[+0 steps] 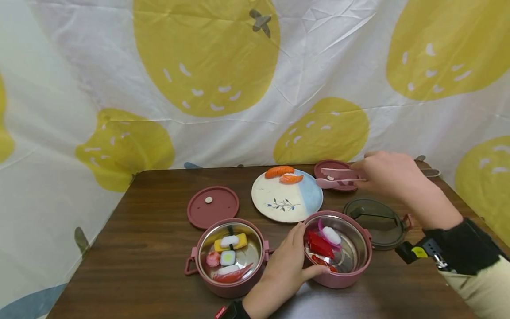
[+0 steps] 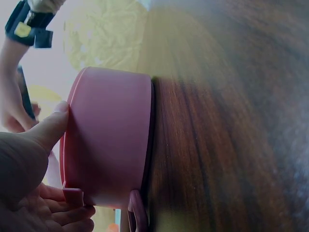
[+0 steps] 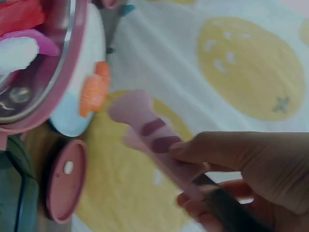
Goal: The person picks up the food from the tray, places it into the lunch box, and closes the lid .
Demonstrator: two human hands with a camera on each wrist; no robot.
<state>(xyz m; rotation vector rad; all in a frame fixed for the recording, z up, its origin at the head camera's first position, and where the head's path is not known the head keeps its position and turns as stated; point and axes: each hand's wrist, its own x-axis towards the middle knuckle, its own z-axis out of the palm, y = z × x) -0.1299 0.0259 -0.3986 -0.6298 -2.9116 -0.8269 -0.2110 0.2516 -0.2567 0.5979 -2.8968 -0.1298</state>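
My left hand holds the side of the right-hand pink pot, thumb near the rim and fingers by a side handle. Inside that pot lie a red sushi piece, a white piece with purple trim and a red piece partly behind the rim. My right hand grips a pair of pink tongs above the table, right of the plate. The tongs' tips stand apart with nothing between them. Two orange sushi pieces sit at the plate's back edge.
Left of my left hand stands another pink pot holding several sushi pieces. A round pink lid lies behind it. Another pink lid is behind the tongs. A dark transparent lid lies right of the held pot. A patterned cloth hangs behind the table.
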